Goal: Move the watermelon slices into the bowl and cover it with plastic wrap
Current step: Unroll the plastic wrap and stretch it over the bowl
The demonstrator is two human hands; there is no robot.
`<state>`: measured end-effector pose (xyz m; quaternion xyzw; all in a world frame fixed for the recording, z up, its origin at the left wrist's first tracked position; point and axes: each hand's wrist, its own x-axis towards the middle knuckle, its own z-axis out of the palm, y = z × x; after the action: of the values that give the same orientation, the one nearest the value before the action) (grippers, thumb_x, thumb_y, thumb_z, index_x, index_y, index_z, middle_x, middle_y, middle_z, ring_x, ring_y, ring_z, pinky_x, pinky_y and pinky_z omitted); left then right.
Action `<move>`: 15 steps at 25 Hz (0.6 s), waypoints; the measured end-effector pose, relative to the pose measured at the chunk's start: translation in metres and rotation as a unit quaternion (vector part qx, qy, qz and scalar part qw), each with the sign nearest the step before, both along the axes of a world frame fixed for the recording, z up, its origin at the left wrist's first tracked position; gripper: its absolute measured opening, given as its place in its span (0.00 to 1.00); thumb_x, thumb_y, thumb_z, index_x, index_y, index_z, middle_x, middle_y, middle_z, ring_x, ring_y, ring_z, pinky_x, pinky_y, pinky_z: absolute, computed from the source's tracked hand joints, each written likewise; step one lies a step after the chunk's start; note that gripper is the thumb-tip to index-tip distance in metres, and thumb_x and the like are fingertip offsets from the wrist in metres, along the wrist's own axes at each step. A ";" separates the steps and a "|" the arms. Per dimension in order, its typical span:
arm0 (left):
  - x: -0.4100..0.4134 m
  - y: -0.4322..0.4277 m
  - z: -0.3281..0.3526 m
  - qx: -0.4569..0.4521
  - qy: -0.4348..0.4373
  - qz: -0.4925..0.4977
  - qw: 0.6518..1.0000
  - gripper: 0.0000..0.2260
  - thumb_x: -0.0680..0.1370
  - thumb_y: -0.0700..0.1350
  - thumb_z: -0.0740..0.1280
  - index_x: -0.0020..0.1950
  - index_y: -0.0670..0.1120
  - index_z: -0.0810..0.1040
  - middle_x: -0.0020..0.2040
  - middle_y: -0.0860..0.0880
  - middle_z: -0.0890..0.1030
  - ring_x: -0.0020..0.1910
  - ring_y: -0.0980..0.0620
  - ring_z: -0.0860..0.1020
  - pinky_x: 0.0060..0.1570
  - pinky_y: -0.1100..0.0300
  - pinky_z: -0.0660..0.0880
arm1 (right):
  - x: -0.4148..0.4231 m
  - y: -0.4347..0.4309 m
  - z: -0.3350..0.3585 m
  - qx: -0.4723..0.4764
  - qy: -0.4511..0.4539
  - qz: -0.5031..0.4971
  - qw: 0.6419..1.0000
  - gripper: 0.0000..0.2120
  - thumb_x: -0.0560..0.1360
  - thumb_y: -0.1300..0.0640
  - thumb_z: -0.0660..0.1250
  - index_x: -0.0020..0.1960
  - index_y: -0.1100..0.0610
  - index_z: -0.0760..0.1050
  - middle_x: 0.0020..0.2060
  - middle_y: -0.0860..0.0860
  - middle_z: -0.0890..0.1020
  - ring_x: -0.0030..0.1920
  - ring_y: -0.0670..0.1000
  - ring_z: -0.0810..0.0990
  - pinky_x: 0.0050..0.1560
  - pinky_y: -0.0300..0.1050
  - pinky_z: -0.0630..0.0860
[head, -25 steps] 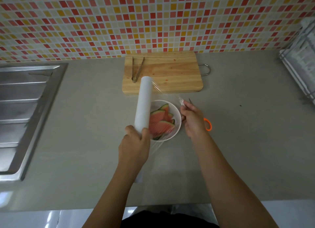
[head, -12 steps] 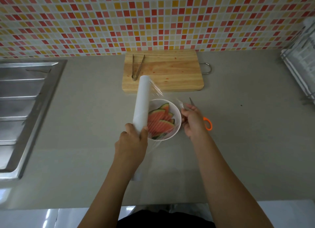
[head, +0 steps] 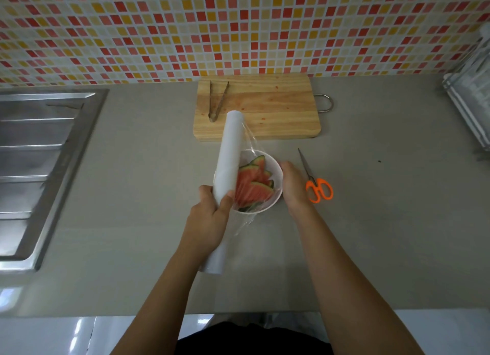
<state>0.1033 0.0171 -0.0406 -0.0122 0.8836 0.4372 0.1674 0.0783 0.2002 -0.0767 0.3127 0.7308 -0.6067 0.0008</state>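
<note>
The watermelon slices (head: 251,187) sit in the white bowl (head: 275,169) under stretched film (head: 249,147). The left hand (head: 209,222) grips the plastic wrap roll (head: 228,153); the right hand (head: 293,187) presses the bowl's right side, seemingly pinning film, fingers partly hidden. Best to keep the film taut, then cut with the scissors (head: 316,187).

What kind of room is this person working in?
Most likely a home kitchen: a steel sink set into the grey countertop, a mosaic tile backsplash, and a wooden cutting board with tongs on it.
</note>
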 end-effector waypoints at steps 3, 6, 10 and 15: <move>-0.003 -0.001 -0.001 0.027 -0.024 0.004 0.999 0.13 0.78 0.59 0.59 0.49 0.50 0.65 0.43 0.48 0.78 0.39 0.42 0.80 0.42 0.40 0.78 | 0.002 -0.009 -0.006 0.029 -0.008 -0.055 0.998 0.22 0.80 0.50 0.49 0.50 0.61 0.78 0.49 0.59 0.81 0.52 0.58 0.77 0.49 0.45 0.68; -0.005 -0.004 -0.001 0.053 -0.054 0.011 0.997 0.14 0.77 0.59 0.60 0.53 0.50 0.65 0.47 0.46 0.78 0.42 0.40 0.81 0.43 0.40 0.78 | -0.001 -0.007 -0.008 0.070 -0.034 -0.037 0.996 0.25 0.81 0.50 0.46 0.55 0.66 0.75 0.56 0.63 0.78 0.58 0.61 0.75 0.48 0.44 0.64; -0.005 -0.011 0.001 0.081 -0.111 0.022 0.990 0.21 0.77 0.61 0.59 0.64 0.49 0.66 0.55 0.44 0.78 0.43 0.41 0.81 0.40 0.48 0.80 | -0.003 -0.004 -0.004 0.108 -0.043 0.003 0.993 0.26 0.81 0.50 0.45 0.44 0.66 0.76 0.46 0.64 0.79 0.50 0.61 0.76 0.46 0.46 0.65; -0.008 -0.017 0.004 0.031 -0.046 -0.017 0.998 0.20 0.78 0.60 0.57 0.52 0.45 0.75 0.49 0.44 0.79 0.46 0.44 0.78 0.50 0.46 0.75 | 0.040 -0.029 -0.006 0.091 0.085 -0.202 0.972 0.09 0.79 0.60 0.55 0.41 0.60 0.67 0.37 0.55 0.73 0.41 0.51 0.70 0.40 0.41 0.60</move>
<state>0.0952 0.0005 -0.0363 -0.0125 0.8610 0.4604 0.2155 0.1182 0.1712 -0.0827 0.4000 0.7021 -0.5497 -0.2119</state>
